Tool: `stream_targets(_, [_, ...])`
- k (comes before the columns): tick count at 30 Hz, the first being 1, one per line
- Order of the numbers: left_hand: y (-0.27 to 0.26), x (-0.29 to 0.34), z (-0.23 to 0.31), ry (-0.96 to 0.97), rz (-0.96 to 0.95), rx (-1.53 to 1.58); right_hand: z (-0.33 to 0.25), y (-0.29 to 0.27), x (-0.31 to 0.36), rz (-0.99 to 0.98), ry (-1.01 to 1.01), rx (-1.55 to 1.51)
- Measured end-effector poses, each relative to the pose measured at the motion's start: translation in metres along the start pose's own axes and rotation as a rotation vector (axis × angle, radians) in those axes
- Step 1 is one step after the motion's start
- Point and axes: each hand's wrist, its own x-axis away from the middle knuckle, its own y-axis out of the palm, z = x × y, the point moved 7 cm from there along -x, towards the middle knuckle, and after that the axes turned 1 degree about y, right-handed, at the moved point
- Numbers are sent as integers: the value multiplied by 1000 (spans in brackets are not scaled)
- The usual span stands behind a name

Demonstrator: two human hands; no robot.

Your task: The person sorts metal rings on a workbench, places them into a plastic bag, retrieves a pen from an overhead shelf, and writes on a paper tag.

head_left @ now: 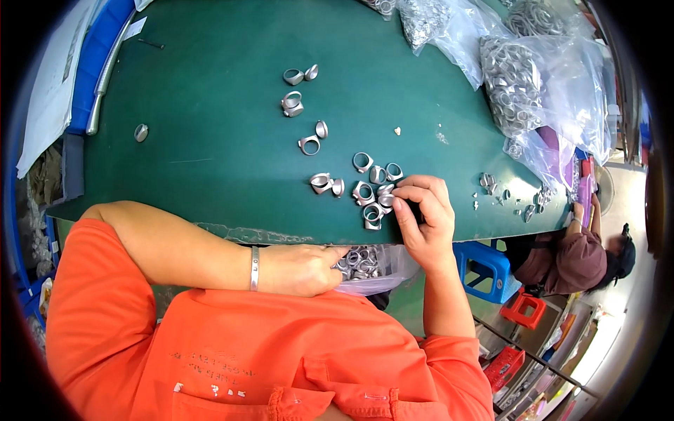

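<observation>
Close by right hand (430, 226), clustered rings (385, 201).

At right we observe a dark-capped co-worker (577, 265), a blue stool (497, 259), a red stool (537, 316) and a red basket (503, 369); at upper left, a white sheet (57, 91) beside a blue bin (104, 56).

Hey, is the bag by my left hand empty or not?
Not empty: silvery rings show inside the bag, beside the left hand. How full, I cannot tell; the table hides part of it.
</observation>
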Motion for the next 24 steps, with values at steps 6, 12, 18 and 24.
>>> stream_targets(6, [0, 0, 0, 11, 4, -16, 9, -3, 8, 45, 102, -52])
stream_targets(12, [-1, 0, 1, 9, -5, -23, -7, -2, -6, -74, 12, -3])
stream_targets(18, [-1, 0, 2, 17, 4, -25, 3, 0, 5, -57, -3, -15])
stream_targets(24, [0, -1, 2, -16, -39, -22, -25, 12, 6, -151, -151, 28])
